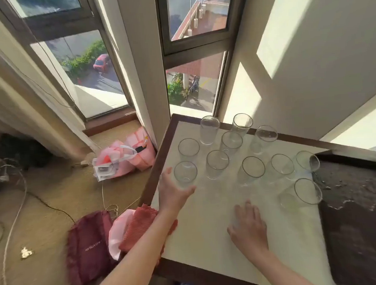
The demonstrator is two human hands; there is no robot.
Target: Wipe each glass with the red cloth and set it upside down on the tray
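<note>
Several clear glasses stand upright on the white table top [210, 240]; one at the back [209, 130] looks upside down. My left hand [174, 191] wraps around the lower part of the front-left glass [185, 173], thumb on its left side and fingers curled on its near side. My right hand [248, 224] lies palm down on the table in front of the glasses, fingers slightly apart, holding nothing I can make out. The red cloth [139, 224] hangs over the table's left edge under my left forearm. The dark worn tray [362, 208] lies at the right, with no glass on it.
Two glasses [304, 192] stand right beside the tray's left edge. On the floor to the left lie a maroon bag [88, 247], pink plastic bags [128, 154] and loose cables [13, 219]. Windows and a wall stand close behind the table.
</note>
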